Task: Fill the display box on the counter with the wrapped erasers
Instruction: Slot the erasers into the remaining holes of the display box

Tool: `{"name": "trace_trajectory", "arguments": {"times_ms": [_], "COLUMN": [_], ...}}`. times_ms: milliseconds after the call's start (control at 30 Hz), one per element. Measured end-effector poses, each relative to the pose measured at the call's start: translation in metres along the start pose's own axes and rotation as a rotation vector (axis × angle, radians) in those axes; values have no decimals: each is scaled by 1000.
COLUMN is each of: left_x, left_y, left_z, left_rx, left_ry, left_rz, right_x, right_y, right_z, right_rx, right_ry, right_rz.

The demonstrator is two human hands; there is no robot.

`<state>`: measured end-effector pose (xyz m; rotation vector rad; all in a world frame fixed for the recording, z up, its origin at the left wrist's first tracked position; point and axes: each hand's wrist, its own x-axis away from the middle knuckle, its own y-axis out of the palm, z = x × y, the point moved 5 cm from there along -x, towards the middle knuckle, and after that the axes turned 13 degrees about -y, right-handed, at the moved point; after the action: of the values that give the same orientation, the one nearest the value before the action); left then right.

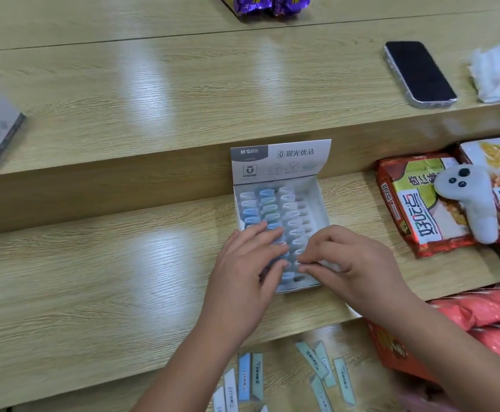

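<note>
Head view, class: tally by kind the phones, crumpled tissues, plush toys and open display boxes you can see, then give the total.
Phone: 1
Crumpled tissue: 1
Plush toy: 1
Display box: 1
Total: 4

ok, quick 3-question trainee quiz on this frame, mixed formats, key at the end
1. True or false: the display box is already filled across its full width with wrapped erasers.
2. Multiple choice: where do the loose erasers still to be packed lie? A) on the top shelf by the phone B) on the lower surface, nearer the person than the box C) on the snack packets
3. Fill in: the left hand and right hand are both at the ____ end of the box.

Key: 1 false, a strip along its right side is bare; 2 B; 3 near (front).
</note>
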<state>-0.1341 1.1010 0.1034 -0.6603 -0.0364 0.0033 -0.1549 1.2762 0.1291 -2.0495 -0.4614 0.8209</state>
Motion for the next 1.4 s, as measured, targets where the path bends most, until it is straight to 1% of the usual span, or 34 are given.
{"name": "trace_trajectory", "arguments": {"times_ms": [100, 200, 267, 367, 400, 500, 567, 600, 700, 800, 867, 933, 1033, 1200, 1267, 1400], "left_x": [-1, -1, 2, 11, 17, 45, 71, 85, 134, 174, 192, 201, 207, 203, 198, 192], "left_y": [0, -1, -7, -30, -38, -55, -63, -66, -54, -23, 3, 24, 47, 62, 65, 67], "left_z": [1, -3, -4, 1, 1, -13, -28, -34, -56, -94, -127, -156, -177, -180, -179, -183], "left_rx": [-7, 5, 43, 76, 72, 72, 128, 158, 199, 149, 50, -51, -186, -294, -334, -315], "left_ry": [20, 36, 30, 10, 9, -52, -101, -116, -193, -411, -596, -749, -861, -906, -928, -999], "left_rz": [-15, -35, -5, 128, 175, 224, 240, 246, 203, 112, 55, -6, -74, -70, -103, -164], "right_x": [0, 4, 10, 22, 28, 55, 77, 88, 131, 172, 193, 207, 212, 211, 213, 213], "right_y": [-1, -5, -7, -16, -16, -2, 15, 27, 74, 125, 156, 178, 194, 206, 209, 206], "right_z": [-6, -4, -6, -18, -25, -54, -73, -81, -98, -109, -113, -114, -115, -117, -116, -110], "right_rx": [159, 202, 173, 113, 91, 5, -38, -59, -134, -143, -134, -120, -57, 18, 4, -107], "right_ry": [-142, -152, -90, 45, 84, 169, 218, 247, 420, 593, 640, 661, 672, 717, 747, 783], "right_rz": [-63, -59, 26, 236, 275, 286, 238, 187, -47, -275, -426, -507, -495, -505, -502, -456]}}
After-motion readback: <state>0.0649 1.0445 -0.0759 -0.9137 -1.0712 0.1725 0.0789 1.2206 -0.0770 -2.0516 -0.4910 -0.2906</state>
